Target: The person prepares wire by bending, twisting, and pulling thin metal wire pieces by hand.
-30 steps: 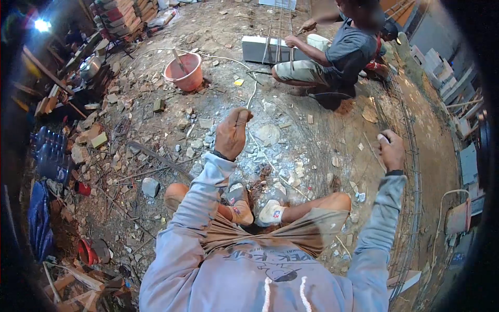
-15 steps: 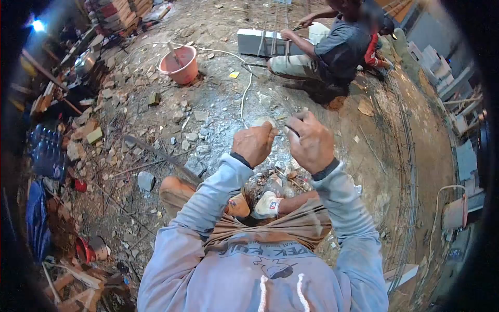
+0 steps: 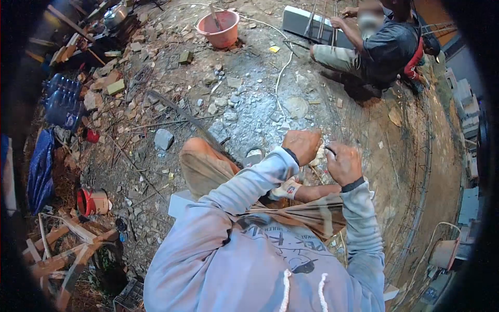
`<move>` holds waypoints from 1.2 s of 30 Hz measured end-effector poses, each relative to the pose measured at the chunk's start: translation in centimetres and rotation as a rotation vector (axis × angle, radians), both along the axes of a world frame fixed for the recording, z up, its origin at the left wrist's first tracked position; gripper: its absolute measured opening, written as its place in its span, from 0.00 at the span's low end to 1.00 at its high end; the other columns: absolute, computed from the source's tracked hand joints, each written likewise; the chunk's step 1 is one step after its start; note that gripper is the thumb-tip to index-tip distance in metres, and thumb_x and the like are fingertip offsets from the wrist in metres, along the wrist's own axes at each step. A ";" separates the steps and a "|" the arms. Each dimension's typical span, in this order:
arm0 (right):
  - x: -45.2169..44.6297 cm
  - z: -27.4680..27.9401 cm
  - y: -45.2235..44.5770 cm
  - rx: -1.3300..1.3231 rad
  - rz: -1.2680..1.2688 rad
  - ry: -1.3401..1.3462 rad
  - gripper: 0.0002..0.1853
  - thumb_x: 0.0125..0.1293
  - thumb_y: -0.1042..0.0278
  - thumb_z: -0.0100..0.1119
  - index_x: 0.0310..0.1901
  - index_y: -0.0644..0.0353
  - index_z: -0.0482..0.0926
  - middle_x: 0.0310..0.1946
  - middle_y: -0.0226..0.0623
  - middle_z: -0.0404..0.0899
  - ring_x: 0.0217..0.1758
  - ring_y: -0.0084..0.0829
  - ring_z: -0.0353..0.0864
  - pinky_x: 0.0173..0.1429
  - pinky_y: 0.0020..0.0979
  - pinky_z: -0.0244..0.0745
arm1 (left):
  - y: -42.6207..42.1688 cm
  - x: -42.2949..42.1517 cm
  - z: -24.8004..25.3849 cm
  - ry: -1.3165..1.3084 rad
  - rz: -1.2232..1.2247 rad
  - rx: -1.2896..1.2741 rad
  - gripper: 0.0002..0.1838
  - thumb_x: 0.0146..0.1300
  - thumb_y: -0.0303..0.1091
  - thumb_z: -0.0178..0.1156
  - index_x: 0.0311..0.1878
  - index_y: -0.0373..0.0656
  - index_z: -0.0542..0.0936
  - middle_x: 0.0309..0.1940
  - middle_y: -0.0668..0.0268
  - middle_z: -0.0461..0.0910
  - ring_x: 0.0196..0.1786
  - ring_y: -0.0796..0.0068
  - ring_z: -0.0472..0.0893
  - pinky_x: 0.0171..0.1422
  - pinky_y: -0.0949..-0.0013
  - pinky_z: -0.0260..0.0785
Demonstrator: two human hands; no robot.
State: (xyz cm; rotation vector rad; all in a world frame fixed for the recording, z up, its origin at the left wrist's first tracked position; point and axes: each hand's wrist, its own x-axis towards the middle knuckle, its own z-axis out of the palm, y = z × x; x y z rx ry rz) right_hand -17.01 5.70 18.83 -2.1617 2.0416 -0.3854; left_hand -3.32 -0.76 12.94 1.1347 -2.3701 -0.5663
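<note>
My left hand (image 3: 303,146) is closed, fingers curled in and thumb side toward the other hand. Close beside it on the right, my right hand (image 3: 344,164) is closed too, with a dark gap or dark thing at the thumb and forefinger. A narrow gap separates the two hands, and whatever they pinch is too small or hidden to make out. Both are held above my bent legs and a sandalled foot (image 3: 286,189). Beneath and beyond them lies ground dusted grey-white, with stone chips and a pale round patch (image 3: 297,107).
A pink bucket (image 3: 218,34) stands ahead, near a pale cable (image 3: 278,88). A co-worker (image 3: 387,49) crouches ahead right, hands at thin rods over a grey block (image 3: 296,23). A long flat bar (image 3: 182,114) lies left among rubble. Long steel rods (image 3: 423,177) run along the right.
My view has swung left and down, so the bucket and co-worker sit higher and farther right. Both closed hands have drawn nearer my body.
</note>
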 end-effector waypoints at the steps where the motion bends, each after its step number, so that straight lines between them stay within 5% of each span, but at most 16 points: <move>1: -0.2 -0.5 0.1 0.008 0.007 -0.023 0.05 0.53 0.71 0.55 0.30 0.60 0.79 0.25 0.47 0.77 0.30 0.46 0.78 0.35 0.40 0.71 | 0.2 0.0 0.0 -0.023 -0.028 0.033 0.14 0.61 0.42 0.49 0.33 0.40 0.74 0.20 0.55 0.78 0.26 0.54 0.79 0.27 0.54 0.69; 6: 0.6 -1.7 0.3 -0.016 0.010 -0.030 0.05 0.53 0.70 0.55 0.31 0.61 0.76 0.26 0.50 0.76 0.30 0.50 0.76 0.34 0.45 0.69 | 0.5 -0.3 -1.4 -0.099 -0.083 0.099 0.13 0.60 0.40 0.51 0.33 0.38 0.73 0.21 0.53 0.78 0.26 0.51 0.79 0.28 0.52 0.69; 11: 0.7 -2.1 0.2 0.028 -0.079 -0.367 0.06 0.54 0.73 0.55 0.33 0.62 0.77 0.27 0.50 0.77 0.31 0.49 0.77 0.36 0.43 0.71 | 0.5 -0.4 -2.5 -0.060 -0.068 0.140 0.10 0.55 0.36 0.52 0.34 0.38 0.73 0.22 0.50 0.78 0.29 0.50 0.80 0.32 0.50 0.69; 20: 1.1 -2.8 0.4 -0.087 0.028 -0.080 0.07 0.53 0.75 0.54 0.35 0.62 0.77 0.29 0.49 0.78 0.33 0.47 0.78 0.36 0.40 0.72 | 0.4 -0.3 -2.7 -0.173 -0.083 0.178 0.12 0.57 0.37 0.50 0.36 0.38 0.74 0.25 0.50 0.79 0.31 0.50 0.80 0.34 0.50 0.70; 29: 1.1 -3.6 0.5 -0.228 -0.004 -0.237 0.08 0.52 0.76 0.54 0.36 0.61 0.78 0.28 0.47 0.77 0.33 0.47 0.78 0.37 0.40 0.73 | 0.2 -0.3 -2.9 -0.223 -0.091 0.215 0.12 0.56 0.37 0.52 0.36 0.38 0.76 0.27 0.51 0.80 0.33 0.51 0.81 0.36 0.52 0.72; 36: 0.6 -5.2 0.6 0.005 0.026 -0.214 0.06 0.51 0.75 0.56 0.32 0.62 0.76 0.28 0.50 0.76 0.33 0.48 0.77 0.36 0.41 0.71 | 0.6 -0.3 -2.9 -0.252 -0.096 0.196 0.12 0.49 0.33 0.56 0.37 0.39 0.77 0.26 0.53 0.80 0.31 0.53 0.81 0.34 0.54 0.72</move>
